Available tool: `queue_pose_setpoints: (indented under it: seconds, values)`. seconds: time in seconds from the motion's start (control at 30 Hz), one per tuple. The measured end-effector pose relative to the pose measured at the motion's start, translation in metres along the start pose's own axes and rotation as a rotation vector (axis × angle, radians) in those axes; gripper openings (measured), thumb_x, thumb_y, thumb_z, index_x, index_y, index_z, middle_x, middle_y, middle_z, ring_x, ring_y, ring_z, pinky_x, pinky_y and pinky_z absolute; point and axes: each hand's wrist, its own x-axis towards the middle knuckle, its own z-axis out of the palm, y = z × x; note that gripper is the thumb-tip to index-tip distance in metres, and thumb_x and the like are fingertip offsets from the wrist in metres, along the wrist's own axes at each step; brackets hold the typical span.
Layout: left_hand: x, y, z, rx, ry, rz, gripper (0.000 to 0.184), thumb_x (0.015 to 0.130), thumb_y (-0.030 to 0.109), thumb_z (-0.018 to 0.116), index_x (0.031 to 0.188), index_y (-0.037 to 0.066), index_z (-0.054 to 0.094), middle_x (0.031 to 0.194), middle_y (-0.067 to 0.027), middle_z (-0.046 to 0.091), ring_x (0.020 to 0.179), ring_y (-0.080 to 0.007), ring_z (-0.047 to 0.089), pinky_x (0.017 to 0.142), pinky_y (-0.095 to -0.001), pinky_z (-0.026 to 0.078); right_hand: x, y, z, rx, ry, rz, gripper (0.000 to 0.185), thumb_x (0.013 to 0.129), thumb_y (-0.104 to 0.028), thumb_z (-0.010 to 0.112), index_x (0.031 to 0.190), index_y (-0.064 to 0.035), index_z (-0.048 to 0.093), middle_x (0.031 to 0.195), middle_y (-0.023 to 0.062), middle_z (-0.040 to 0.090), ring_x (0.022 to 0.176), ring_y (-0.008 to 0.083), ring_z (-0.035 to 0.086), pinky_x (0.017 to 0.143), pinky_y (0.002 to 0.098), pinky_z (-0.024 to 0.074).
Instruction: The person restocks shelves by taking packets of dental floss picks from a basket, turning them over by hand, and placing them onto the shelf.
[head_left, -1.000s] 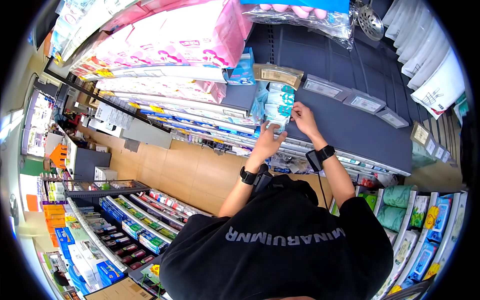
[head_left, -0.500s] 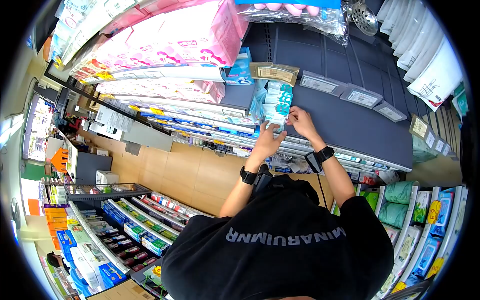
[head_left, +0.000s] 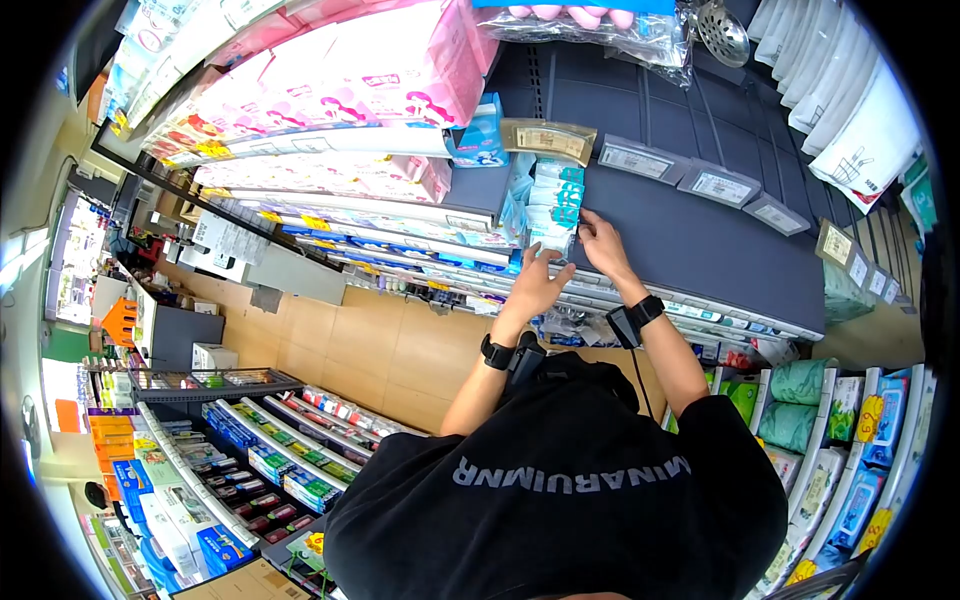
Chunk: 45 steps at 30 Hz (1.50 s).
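A row of small white-and-teal packs (head_left: 553, 205) stands on a dark grey shelf (head_left: 690, 245), reaching back to a price-tag holder. My left hand (head_left: 540, 283) is at the row's front end, fingers apart, with its fingertips at the nearest pack. Along the row's right side is my right hand (head_left: 604, 248), fingers stretched out and the tips beside the packs. Neither hand visibly grips a pack. Light-blue packs (head_left: 515, 205) sit just left of the row.
Pink packages (head_left: 420, 75) fill the upper-left shelves. Price-tag holders (head_left: 640, 160) line the edge above the grey shelf. A slotted metal spoon (head_left: 722, 35) and white bags (head_left: 865, 135) hang at upper right. Stocked shelves (head_left: 280, 450) stand behind me, across a tan floor (head_left: 360, 340).
My right hand has shifted slightly, and its fingers now lie straighter along the side of the packs. My left hand stays almost in place at the front of the row.
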Motion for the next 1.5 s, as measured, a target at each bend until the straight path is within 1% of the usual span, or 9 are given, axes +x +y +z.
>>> queue_pose_setpoints:
  seconds: [0.03, 0.1, 0.33, 0.4, 0.63, 0.77, 0.87, 1.17, 1.5]
  values:
    - [-0.001, 0.000, 0.000, 0.000, 0.000, 0.001, 0.054, 0.092, 0.042, 0.068, 0.124, -0.001, 0.061, 0.145, -0.0338, 0.040, 0.142, -0.0448, 0.033, 0.113, -0.0462, 0.036, -0.003, -0.007, -0.002, 0.000, 0.000, 0.000, 0.044, 0.095, -0.017, 0.051, 0.135, -0.0010, 0.057, 0.108, 0.0239, 0.070, 0.099, 0.0380, 0.069, 0.089, 0.0428, 0.0510]
    - [-0.001, -0.001, 0.000, 0.003, -0.017, 0.000, 0.052, 0.093, 0.041, 0.068, 0.123, -0.002, 0.061, 0.145, -0.0333, 0.041, 0.142, -0.0442, 0.034, 0.112, -0.0463, 0.036, -0.007, -0.019, -0.007, -0.140, -0.054, 0.061, 0.047, 0.098, -0.016, 0.054, 0.142, -0.0016, 0.052, 0.106, 0.0191, 0.072, 0.089, 0.0239, 0.070, 0.082, 0.0352, 0.0526]
    - [-0.002, -0.006, 0.006, 0.066, 0.007, 0.058, 0.048, 0.094, 0.037, 0.068, 0.123, -0.002, 0.062, 0.144, -0.0311, 0.043, 0.141, -0.0424, 0.036, 0.109, -0.0436, 0.041, -0.003, 0.010, 0.000, 0.041, 0.018, -0.017, 0.050, 0.101, -0.016, 0.052, 0.147, 0.0001, 0.044, 0.129, 0.0210, 0.063, 0.103, 0.0236, 0.066, 0.087, 0.0332, 0.0527]
    - [-0.003, -0.005, 0.007, 0.024, 0.045, 0.117, 0.042, 0.095, 0.031, 0.068, 0.122, 0.000, 0.062, 0.144, -0.0270, 0.045, 0.136, -0.0395, 0.044, 0.100, -0.0399, 0.049, -0.008, 0.011, -0.006, 0.139, 0.042, 0.060, 0.051, 0.100, -0.022, 0.054, 0.145, 0.0000, 0.045, 0.138, 0.0211, 0.059, 0.121, 0.0329, 0.061, 0.100, 0.0381, 0.0480]
    - [-0.014, 0.023, 0.011, -0.184, 0.076, 0.184, 0.031, 0.097, 0.021, 0.064, 0.122, 0.003, 0.063, 0.143, -0.0182, 0.052, 0.114, -0.0292, 0.063, 0.090, -0.0378, 0.053, -0.054, -0.018, -0.040, 0.426, 0.057, 0.058, 0.047, 0.103, -0.021, 0.053, 0.144, 0.0009, 0.046, 0.138, 0.0205, 0.058, 0.118, 0.0261, 0.063, 0.094, 0.0329, 0.0510]
    - [-0.030, 0.052, 0.009, -0.481, -0.078, 0.089, 0.027, 0.099, 0.016, 0.061, 0.123, 0.005, 0.064, 0.140, -0.0127, 0.057, 0.110, -0.0169, 0.062, 0.094, -0.0310, 0.047, -0.092, -0.039, -0.067, 0.456, 0.044, 0.029, 0.045, 0.105, -0.021, 0.048, 0.145, -0.0016, 0.045, 0.139, 0.0168, 0.057, 0.119, 0.0239, 0.061, 0.097, 0.0340, 0.0488]
    - [-0.049, 0.085, 0.008, -0.552, -0.099, 0.143, 0.026, 0.100, 0.015, 0.059, 0.123, 0.004, 0.064, 0.140, -0.0113, 0.057, 0.109, -0.0147, 0.062, 0.096, -0.0296, 0.046, -0.128, -0.059, -0.087, 0.535, 0.106, 0.005, 0.044, 0.105, -0.021, 0.048, 0.145, -0.0022, 0.046, 0.137, 0.0168, 0.059, 0.118, 0.0239, 0.062, 0.097, 0.0339, 0.0484]
    - [-0.093, 0.140, 0.035, -0.710, -0.225, 0.223, 0.024, 0.101, 0.010, 0.055, 0.124, 0.003, 0.061, 0.138, -0.0105, 0.058, 0.118, -0.0193, 0.062, 0.100, -0.0321, 0.045, -0.237, -0.098, -0.152, 0.667, 0.314, -0.065, 0.043, 0.106, -0.024, 0.047, 0.144, -0.0056, 0.047, 0.135, 0.0141, 0.060, 0.117, 0.0208, 0.061, 0.097, 0.0324, 0.0477]
    - [-0.160, 0.172, 0.099, -0.714, -0.389, 0.229, 0.024, 0.101, 0.008, 0.054, 0.123, 0.005, 0.061, 0.130, -0.0081, 0.064, 0.112, -0.0180, 0.065, 0.094, -0.0286, 0.046, -0.371, -0.078, -0.195, 0.732, 0.508, -0.077, 0.048, 0.104, -0.022, 0.051, 0.147, -0.0036, 0.042, 0.133, 0.0150, 0.059, 0.110, 0.0201, 0.062, 0.092, 0.0313, 0.0476]
